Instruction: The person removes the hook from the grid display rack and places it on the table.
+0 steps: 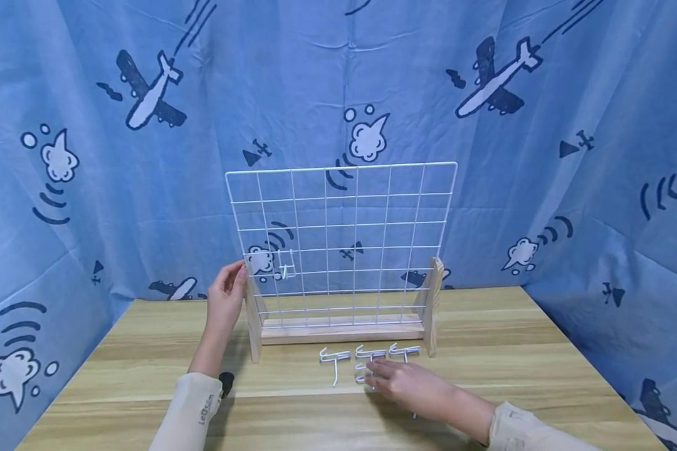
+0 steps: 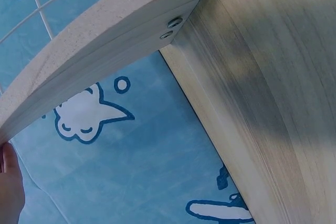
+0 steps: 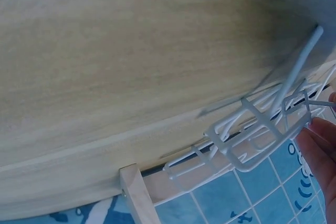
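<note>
A white wire grid panel (image 1: 341, 250) stands upright in a wooden base (image 1: 341, 329). My left hand (image 1: 227, 291) holds the top of the left wooden upright (image 2: 105, 40), thumb and fingers at its edge. One white wire hook (image 1: 286, 270) hangs on the lower left of the grid. In front of the base lie several more white hooks (image 1: 334, 357). Over the nearer ones is my right hand (image 1: 409, 387), whose fingertips pinch a white wire hook (image 3: 257, 129) by one end. The right hand partly covers that hook in the head view.
Wood-grain table (image 1: 118, 363) spreads around the stand. A blue curtain (image 1: 338, 81) with printed planes hangs behind and at both sides. Beside the left cuff shows a small black object (image 1: 226, 383). Screws (image 2: 175, 22) show in the upright's lower side.
</note>
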`<state>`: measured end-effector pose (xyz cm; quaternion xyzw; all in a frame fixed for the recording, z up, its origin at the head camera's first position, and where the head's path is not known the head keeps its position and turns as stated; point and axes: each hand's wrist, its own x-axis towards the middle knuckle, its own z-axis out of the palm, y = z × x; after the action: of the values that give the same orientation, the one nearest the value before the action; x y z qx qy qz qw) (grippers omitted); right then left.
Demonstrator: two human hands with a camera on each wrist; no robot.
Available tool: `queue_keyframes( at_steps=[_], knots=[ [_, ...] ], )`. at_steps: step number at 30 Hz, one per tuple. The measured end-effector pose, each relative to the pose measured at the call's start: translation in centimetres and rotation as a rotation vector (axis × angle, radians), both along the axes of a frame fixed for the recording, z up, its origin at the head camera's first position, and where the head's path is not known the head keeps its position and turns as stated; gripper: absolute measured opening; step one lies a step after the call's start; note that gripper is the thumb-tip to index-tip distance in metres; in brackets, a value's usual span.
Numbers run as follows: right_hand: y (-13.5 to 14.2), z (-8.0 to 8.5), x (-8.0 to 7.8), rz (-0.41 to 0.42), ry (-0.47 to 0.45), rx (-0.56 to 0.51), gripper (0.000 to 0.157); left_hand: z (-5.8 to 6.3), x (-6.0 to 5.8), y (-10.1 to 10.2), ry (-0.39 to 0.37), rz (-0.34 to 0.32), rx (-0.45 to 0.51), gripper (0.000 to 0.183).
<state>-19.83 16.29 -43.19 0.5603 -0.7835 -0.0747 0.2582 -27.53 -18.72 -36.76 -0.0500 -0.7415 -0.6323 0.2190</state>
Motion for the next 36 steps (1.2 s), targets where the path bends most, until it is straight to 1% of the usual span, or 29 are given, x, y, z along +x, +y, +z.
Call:
queue_keyframes(
  at_steps=[3,6,9,13,14,16,18,20,25,26,32,36],
  knots=[
    [0.0,-0.1,0.1,-0.013,-0.008,0.009,0.035,0.1,0.0,0.0,-0.021,0.001,-0.006,0.037],
    [0.0,-0.1,0.2,-0.013,-0.002,0.014,0.035,-1.0,-0.9,-0.4,-0.009,0.006,-0.007,0.039],
    [0.0,-0.2,0.4,-0.006,0.012,0.009,0.034,-1.1,-1.0,-0.5,-0.005,0.009,-0.011,0.04],
    [-0.1,-0.6,0.7,0.014,0.071,0.008,0.025,-1.2,-0.9,-0.5,0.002,0.012,-0.009,0.039],
    [-0.1,-0.7,0.8,0.013,0.071,0.003,0.024,-1.2,-0.9,-0.4,0.01,0.013,-0.01,0.039],
    [-0.1,-1.0,0.9,0.004,0.069,0.003,0.028,-1.3,-1.0,-0.4,0.027,0.017,-0.007,0.037],
    [-0.1,-1.2,1.2,-0.019,0.048,-0.01,0.031,-1.3,-1.1,-0.4,0.048,0.021,-0.006,0.035],
    [-0.1,-1.2,1.5,-0.041,0.043,-0.008,0.032,-1.2,-1.2,-0.4,0.065,0.023,-0.002,0.033],
    [-0.3,-1.1,1.9,-0.059,0.129,0.043,0.029,-1.1,-1.1,-0.3,0.044,0.019,0.011,0.033],
    [-0.4,-1.2,1.9,-0.061,0.137,0.039,0.028,-1.0,-1.1,-0.3,0.039,0.018,0.011,0.034],
    [-0.7,-1.6,2.3,-0.093,0.111,-0.028,0.025,-0.9,-1.1,-0.4,0.016,0.01,0.01,0.035],
    [-0.9,-1.9,2.5,-0.108,0.12,-0.045,0.025,-1.0,-1.0,-0.5,0.008,0.005,0.015,0.036]
  ],
)
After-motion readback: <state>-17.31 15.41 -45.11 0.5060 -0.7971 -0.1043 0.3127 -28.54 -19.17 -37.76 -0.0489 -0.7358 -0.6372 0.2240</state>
